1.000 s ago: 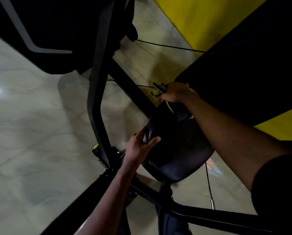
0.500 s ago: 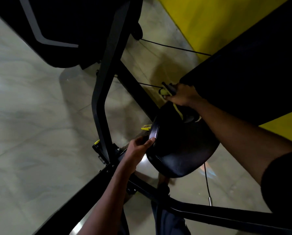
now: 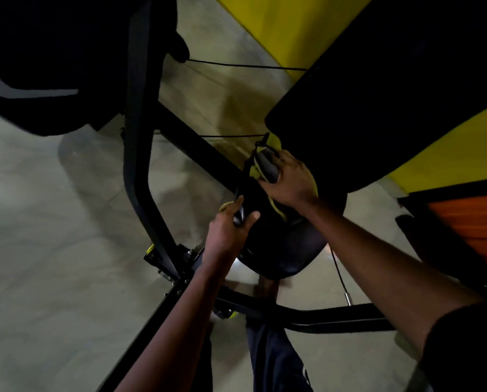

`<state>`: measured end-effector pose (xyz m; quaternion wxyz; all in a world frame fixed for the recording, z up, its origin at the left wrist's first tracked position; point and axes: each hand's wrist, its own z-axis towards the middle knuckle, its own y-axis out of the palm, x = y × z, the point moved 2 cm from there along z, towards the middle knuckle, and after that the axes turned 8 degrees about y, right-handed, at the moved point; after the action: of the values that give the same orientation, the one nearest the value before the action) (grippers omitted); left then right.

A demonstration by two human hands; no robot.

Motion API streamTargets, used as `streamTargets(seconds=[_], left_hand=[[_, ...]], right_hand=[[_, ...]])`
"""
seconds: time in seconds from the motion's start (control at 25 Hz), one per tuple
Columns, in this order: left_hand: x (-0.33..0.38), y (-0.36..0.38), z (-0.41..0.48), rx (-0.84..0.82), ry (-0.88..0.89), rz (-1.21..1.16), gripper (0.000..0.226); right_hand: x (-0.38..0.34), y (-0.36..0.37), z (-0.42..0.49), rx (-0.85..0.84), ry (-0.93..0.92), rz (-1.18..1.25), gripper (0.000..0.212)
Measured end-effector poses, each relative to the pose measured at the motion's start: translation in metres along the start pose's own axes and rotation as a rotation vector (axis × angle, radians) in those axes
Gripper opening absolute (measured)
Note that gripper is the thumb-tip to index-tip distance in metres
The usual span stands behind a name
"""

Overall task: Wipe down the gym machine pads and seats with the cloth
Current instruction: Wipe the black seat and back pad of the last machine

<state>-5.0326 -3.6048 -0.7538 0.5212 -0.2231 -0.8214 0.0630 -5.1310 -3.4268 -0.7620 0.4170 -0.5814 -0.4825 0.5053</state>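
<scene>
Two hands on the seat (image 3: 287, 250), one with the cloth (image 3: 274, 142).
The right hand (image 3: 290, 179) grips the yellow-green cloth. The cloth is bunched under its fingers and pokes out past the fingertips, at the seat's far end, just below the big back pad (image 3: 378, 108). The left hand (image 3: 225, 230) pinches the seat's side edge. It is dim, so the cloth may be partly grey.

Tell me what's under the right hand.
A yellow and grey cloth, gripped by the right hand against the far end of the black seat. The palm covers the rest of the cloth and the seat surface beneath.
</scene>
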Motion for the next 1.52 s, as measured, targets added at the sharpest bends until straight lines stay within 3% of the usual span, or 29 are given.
streamTargets(seconds=[0.04, 0.12, 0.24, 0.4, 0.48, 0.6, 0.68, 0.8, 0.92, 1.16, 1.36, 1.52], left_hand=[[0.0, 0.001, 0.003, -0.046, 0.003, 0.056, 0.065], [-0.001, 0.004, 0.005, -0.097, 0.02, 0.126, 0.07], [-0.002, 0.011, 0.014, -0.135, 0.117, 0.157, 0.076], [0.005, 0.027, 0.041, -0.111, 0.173, 0.17, 0.084], [0.012, 0.044, 0.047, -0.026, 0.217, 0.25, 0.084], [0.017, 0.06, 0.046, 0.055, 0.23, 0.393, 0.087], [0.016, 0.06, 0.045, 0.058, 0.224, 0.41, 0.087], [0.02, 0.057, 0.043, 0.051, 0.197, 0.403, 0.088], [0.023, 0.059, 0.039, 0.084, 0.19, 0.409, 0.088], [0.021, 0.059, 0.039, 0.086, 0.16, 0.478, 0.087], [0.015, 0.056, 0.041, 0.102, 0.159, 0.438, 0.088], [0.011, 0.055, 0.04, 0.1, 0.176, 0.384, 0.089]], right_hand=[[0.013, -0.002, 0.008, -0.044, 0.01, -0.002, 0.07], [0.043, -0.002, 0.02, -0.081, 0.229, 0.06, 0.065], [0.076, 0.003, -0.002, 0.061, 0.496, 0.13, 0.068], [0.065, 0.009, -0.038, 0.199, 0.512, 0.078, 0.066], [0.068, 0.008, -0.031, 0.151, 0.478, 0.062, 0.072], [0.092, 0.01, -0.015, -0.025, 0.279, 0.143, 0.075], [0.112, 0.007, -0.013, 0.002, 0.272, 0.255, 0.073], [0.123, 0.01, -0.029, 0.142, 0.538, 0.266, 0.071], [0.12, 0.02, -0.064, 0.164, 0.8, 0.357, 0.079], [0.154, 0.022, -0.053, 0.069, 0.874, 0.604, 0.075], [0.124, 0.019, -0.114, 0.131, 1.062, 0.87, 0.076], [0.107, 0.025, -0.132, 0.142, 1.138, 0.864, 0.08]])
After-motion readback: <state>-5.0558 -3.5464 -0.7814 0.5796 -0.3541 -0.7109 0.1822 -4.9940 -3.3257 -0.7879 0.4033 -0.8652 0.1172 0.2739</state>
